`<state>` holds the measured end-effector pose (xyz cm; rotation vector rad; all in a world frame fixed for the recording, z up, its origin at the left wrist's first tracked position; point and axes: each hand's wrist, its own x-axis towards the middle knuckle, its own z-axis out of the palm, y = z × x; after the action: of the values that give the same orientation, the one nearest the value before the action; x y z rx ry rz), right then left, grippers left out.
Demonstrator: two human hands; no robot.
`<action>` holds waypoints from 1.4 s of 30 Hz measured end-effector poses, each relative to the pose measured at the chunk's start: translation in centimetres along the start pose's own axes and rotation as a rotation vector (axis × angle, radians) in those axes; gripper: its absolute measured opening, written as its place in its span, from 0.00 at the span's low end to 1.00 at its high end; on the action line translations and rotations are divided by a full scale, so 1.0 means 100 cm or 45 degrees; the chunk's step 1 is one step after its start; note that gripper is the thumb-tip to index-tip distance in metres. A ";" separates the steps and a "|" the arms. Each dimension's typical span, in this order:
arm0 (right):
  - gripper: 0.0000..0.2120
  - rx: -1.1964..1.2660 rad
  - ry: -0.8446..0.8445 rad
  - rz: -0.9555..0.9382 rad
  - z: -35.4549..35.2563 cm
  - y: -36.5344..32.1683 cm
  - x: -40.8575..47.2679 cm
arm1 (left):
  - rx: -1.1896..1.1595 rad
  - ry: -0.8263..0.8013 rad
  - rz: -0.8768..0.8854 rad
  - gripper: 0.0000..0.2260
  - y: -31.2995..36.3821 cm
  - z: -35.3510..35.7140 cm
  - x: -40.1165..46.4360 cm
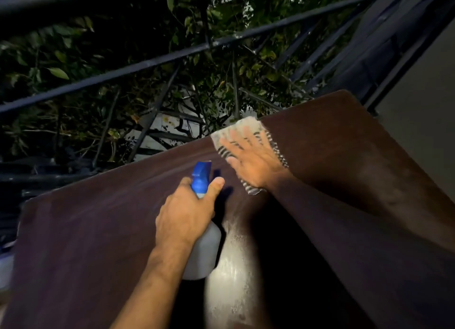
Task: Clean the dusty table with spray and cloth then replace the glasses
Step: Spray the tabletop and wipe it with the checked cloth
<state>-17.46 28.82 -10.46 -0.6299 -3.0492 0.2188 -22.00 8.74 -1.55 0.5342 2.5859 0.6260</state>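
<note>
The dark brown table [98, 230] fills the lower part of the view, with a pale dusty patch [234, 267] near its middle. My left hand [187, 215] grips a white spray bottle [204, 252] by the neck, its blue nozzle [202, 176] pointing toward the far edge. My right hand [251, 156] lies flat with fingers spread on a striped grey-and-white cloth [243, 126], pressing it on the table by the far edge. That hand looks motion-blurred. No glasses are in view.
A dark metal railing [172, 55] runs just beyond the table's far edge, with leafy branches [123, 82] behind it. A pale wall [418, 131] stands at the right. It is dark; only the centre is lit.
</note>
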 end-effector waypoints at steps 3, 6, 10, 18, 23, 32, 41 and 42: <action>0.25 0.140 0.210 -0.288 0.011 -0.036 -0.035 | -0.049 0.013 -0.003 0.26 -0.002 -0.004 -0.002; 0.22 0.130 0.216 -0.445 0.027 -0.062 -0.063 | -0.100 -0.018 -0.025 0.28 -0.010 -0.005 -0.001; 0.21 0.173 0.239 -0.489 0.032 -0.061 -0.065 | -0.142 -0.051 -0.059 0.25 -0.025 -0.009 -0.010; 0.31 0.027 -0.046 0.229 0.004 0.010 0.006 | -0.086 -0.029 -0.151 0.30 -0.074 -0.036 -0.018; 0.30 0.037 -0.038 0.139 0.009 -0.033 -0.020 | -0.149 0.044 -0.188 0.27 -0.094 -0.054 -0.009; 0.27 0.051 0.021 -0.462 0.021 -0.144 -0.057 | -0.210 0.092 -0.177 0.31 -0.114 -0.066 -0.006; 0.28 0.064 -0.096 0.108 0.020 -0.158 0.040 | -0.250 0.058 -0.166 0.34 -0.142 -0.072 -0.010; 0.28 0.068 -0.094 0.048 0.021 -0.164 0.032 | -0.248 0.069 -0.180 0.34 -0.146 -0.075 -0.010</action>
<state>-26.94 14.87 -10.27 -0.6912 -3.0918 0.3312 -28.62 -6.32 -2.50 0.2722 2.5485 0.8416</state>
